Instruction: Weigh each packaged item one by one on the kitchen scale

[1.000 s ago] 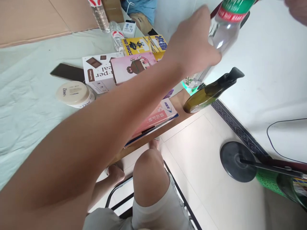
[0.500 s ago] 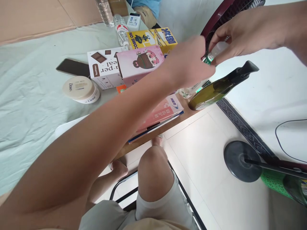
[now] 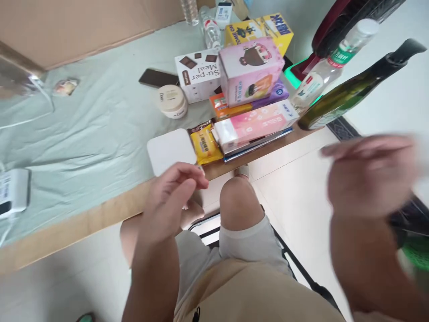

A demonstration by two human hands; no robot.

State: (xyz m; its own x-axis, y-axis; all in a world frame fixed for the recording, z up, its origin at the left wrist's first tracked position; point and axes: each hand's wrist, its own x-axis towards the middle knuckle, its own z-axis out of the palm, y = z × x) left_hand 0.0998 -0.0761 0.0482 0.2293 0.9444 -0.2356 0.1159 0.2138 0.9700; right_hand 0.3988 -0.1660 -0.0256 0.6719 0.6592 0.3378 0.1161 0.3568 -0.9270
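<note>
My left hand [image 3: 170,203] is above the table's front edge, beside a white square lid-like thing [image 3: 171,150]. Its fingers are loosely curled and apart, with nothing seen in them. Over the floor on the right, my right hand [image 3: 372,174] is smeared by motion, so its grip cannot be made out. A clear bottle [image 3: 313,87] with a green and red neck label stands at the table's right end. Next to it is a dark green pump bottle [image 3: 351,91]. A yellow snack packet [image 3: 206,143] lies right of the white square thing.
Pink boxes [image 3: 248,74], a white meal box [image 3: 197,76], a yellow box [image 3: 279,38], a cream jar [image 3: 172,102] and a phone [image 3: 159,78] crowd the table. A dark red fan [image 3: 330,27] stands behind the bottles. A white power strip [image 3: 15,190] is at left.
Both hands have left the clear bottle and drawn back towards my body, my left hand far to the left. The view has swung left, showing more of the table.
</note>
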